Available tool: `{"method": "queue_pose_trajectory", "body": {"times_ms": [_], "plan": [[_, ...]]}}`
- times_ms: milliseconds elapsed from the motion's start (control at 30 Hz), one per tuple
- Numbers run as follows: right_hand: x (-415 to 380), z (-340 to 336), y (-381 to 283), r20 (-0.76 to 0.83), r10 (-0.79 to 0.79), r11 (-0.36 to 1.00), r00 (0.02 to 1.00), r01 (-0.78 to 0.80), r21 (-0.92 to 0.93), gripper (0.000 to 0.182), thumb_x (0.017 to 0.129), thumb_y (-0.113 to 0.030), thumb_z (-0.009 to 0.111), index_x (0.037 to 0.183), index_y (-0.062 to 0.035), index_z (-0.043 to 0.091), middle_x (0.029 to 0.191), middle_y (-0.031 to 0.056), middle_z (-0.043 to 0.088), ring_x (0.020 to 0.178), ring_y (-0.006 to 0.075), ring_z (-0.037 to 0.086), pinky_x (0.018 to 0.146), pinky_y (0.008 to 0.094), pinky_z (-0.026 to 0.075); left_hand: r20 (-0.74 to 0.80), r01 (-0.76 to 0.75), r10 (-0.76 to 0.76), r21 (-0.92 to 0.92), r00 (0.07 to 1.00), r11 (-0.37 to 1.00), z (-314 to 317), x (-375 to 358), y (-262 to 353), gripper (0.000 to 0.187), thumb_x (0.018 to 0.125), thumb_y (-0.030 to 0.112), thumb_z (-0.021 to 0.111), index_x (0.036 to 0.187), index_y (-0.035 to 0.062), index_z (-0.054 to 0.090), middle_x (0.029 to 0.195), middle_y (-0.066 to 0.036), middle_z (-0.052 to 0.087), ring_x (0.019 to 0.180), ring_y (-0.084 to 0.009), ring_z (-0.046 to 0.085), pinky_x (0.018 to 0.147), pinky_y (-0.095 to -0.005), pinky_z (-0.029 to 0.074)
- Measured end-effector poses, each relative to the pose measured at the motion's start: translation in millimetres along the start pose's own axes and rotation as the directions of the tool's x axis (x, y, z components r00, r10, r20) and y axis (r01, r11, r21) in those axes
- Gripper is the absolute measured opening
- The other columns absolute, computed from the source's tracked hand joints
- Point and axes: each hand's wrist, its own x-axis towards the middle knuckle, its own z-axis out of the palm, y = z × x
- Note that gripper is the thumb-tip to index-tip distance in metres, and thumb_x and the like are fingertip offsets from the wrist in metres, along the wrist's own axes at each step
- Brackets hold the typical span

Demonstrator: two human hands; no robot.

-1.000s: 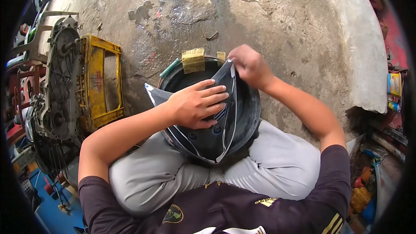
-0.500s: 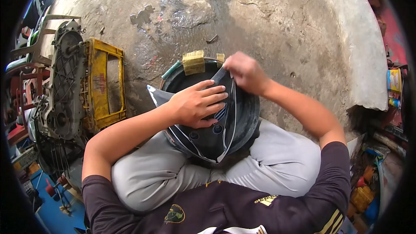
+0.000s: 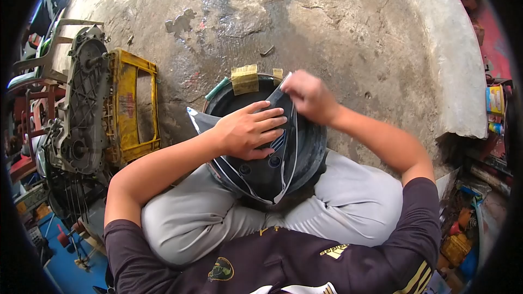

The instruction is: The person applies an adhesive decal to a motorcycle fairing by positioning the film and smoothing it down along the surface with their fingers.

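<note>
A dark plastic motorcycle fairing panel [image 3: 259, 177] with pale, worn edges and pointed corners lies across a round black basin [image 3: 311, 155] between my legs. My left hand [image 3: 253, 130] rests flat on the panel's middle, fingers stretched and slightly apart. At the panel's upper right point, my right hand [image 3: 310, 95] is closed, its fingers against the edge and blurred by motion; what they hold, if anything, is hidden. Over the basin's far rim hangs a piece of yellowish sandpaper [image 3: 244, 79], with a smaller yellowish piece [image 3: 278, 74] beside it. A teal strip [image 3: 217, 89] lies on the rim's left.
On my left stand a yellow plastic crate [image 3: 131, 106] and a metal engine casing [image 3: 84, 100]. A concrete ledge [image 3: 452, 49] runs along the right, with cluttered parts [image 3: 457, 239] nearer to me. The concrete floor [image 3: 348, 32] ahead has wet patches.
My right hand has shifted slightly down and outward along the panel's upper right edge, baring its pale tip. My left hand stays on the panel.
</note>
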Motion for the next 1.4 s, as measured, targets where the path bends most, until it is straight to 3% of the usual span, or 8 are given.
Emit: {"method": "queue_pose_trajectory", "body": {"times_ms": [233, 367, 533, 700, 867, 1033, 1133, 1400], "plan": [[11.2, -7.5, 14.9, -0.045, 0.120, 0.991, 0.992, -0.122, -0.053, 0.017, 0.086, 0.008, 0.071, 0.101, -0.0018, 0.068, 0.097, 0.0167, 0.069, 0.094, 0.0391, 0.070, 0.082, 0.0462, 0.058, -0.018, -0.006, 0.006, -0.005, 1.000, 1.000, -1.1, -0.9, -0.5, 0.044, 0.090, 0.036, 0.079, 0.124, 0.0090, 0.073, 0.147, -0.013, 0.066, 0.145, -0.0317, 0.057, 0.122, -0.0532, 0.042], [3.6, 2.6, -21.9, 0.058, -0.086, 0.996, 0.995, 0.084, 0.034, 0.017, 0.088, 0.007, 0.071, 0.103, -0.0002, 0.070, 0.095, 0.0188, 0.070, 0.092, 0.0404, 0.071, 0.080, 0.0462, 0.058, -0.058, -0.030, 0.030, -0.001, 0.998, 1.000, -1.0, -0.3, -0.6, 0.039, 0.089, 0.033, 0.081, 0.118, 0.0084, 0.074, 0.141, -0.013, 0.068, 0.140, -0.0327, 0.061, 0.119, -0.0524, 0.045], [8.2, -10.1, 10.9, -0.023, 0.176, 0.983, 0.984, -0.177, -0.054, 0.015, 0.091, 0.006, 0.071, 0.104, -0.0011, 0.070, 0.096, 0.0192, 0.071, 0.088, 0.0406, 0.071, 0.080, 0.0463, 0.058, -0.121, -0.047, 0.047, 0.005, 0.992, 0.999, -1.0, -3.1, -2.6, 0.035, 0.087, 0.031, 0.082, 0.113, 0.0084, 0.074, 0.137, -0.012, 0.070, 0.137, -0.0323, 0.063, 0.116, -0.0513, 0.048], [3.8, -2.9, -7.6, 0.066, -0.065, 0.997, 0.996, 0.067, -0.031, 0.013, 0.093, 0.001, 0.071, 0.105, -0.0014, 0.071, 0.096, 0.0188, 0.071, 0.089, 0.0403, 0.071, 0.081, 0.0453, 0.058, -0.142, -0.068, 0.072, 0.033, 0.987, 0.997, 0.2, -2.0, -1.6, 0.032, 0.089, 0.032, 0.080, 0.109, 0.0081, 0.073, 0.131, -0.012, 0.071, 0.135, -0.0318, 0.063, 0.114, -0.0498, 0.048], [12.4, -11.6, 28.7, -0.011, 0.207, 0.968, 0.978, -0.206, -0.142, 0.015, 0.091, 0.004, 0.068, 0.105, -0.0025, 0.070, 0.097, 0.0176, 0.073, 0.094, 0.0410, 0.071, 0.082, 0.0481, 0.058, -0.126, -0.053, 0.054, 0.013, 0.990, 0.999, -2.3, -2.8, -0.4, 0.033, 0.086, 0.030, 0.083, 0.110, 0.0073, 0.075, 0.134, -0.012, 0.072, 0.136, -0.0322, 0.064, 0.113, -0.0514, 0.050], [-0.2, -9.5, 17.2, -0.054, 0.133, 0.979, 0.990, -0.140, -0.151, 0.014, 0.095, 0.001, 0.068, 0.108, -0.0024, 0.070, 0.099, 0.0177, 0.075, 0.091, 0.0360, 0.074, 0.082, 0.0436, 0.059, -0.136, -0.056, 0.055, -0.002, 0.989, 0.998, -1.8, -1.8, -2.7, 0.033, 0.086, 0.029, 0.083, 0.109, 0.0076, 0.075, 0.133, -0.012, 0.072, 0.135, -0.0325, 0.065, 0.112, -0.0506, 0.051], [6.1, -17.1, 12.3, 0.092, 0.608, 0.748, 0.788, -0.608, 0.265, 0.017, 0.097, -0.001, 0.070, 0.114, -0.0030, 0.069, 0.102, 0.0093, 0.077, 0.096, 0.0142, 0.074, 0.087, 0.0327, 0.059, -0.143, -0.044, 0.043, -0.006, 0.989, 0.999, 0.8, -2.9, -1.5, 0.033, 0.086, 0.030, 0.083, 0.110, 0.0078, 0.075, 0.133, -0.012, 0.072, 0.136, -0.0322, 0.065, 0.112, -0.0505, 0.051], [2.2, -11.4, 44.8, 0.188, 0.651, 0.552, 0.736, -0.628, 0.548, 0.036, 0.092, -0.006, 0.080, 0.125, -0.0026, 0.066, 0.106, 0.0089, 0.076, 0.100, 0.0155, 0.072, 0.090, 0.0318, 0.058, -0.116, -0.038, 0.038, 0.005, 0.993, 0.999, -2.1, -2.7, -1.4, 0.033, 0.086, 0.029, 0.083, 0.111, 0.0090, 0.076, 0.135, -0.011, 0.071, 0.137, -0.0310, 0.064, 0.113, -0.0494, 0.050]]}}
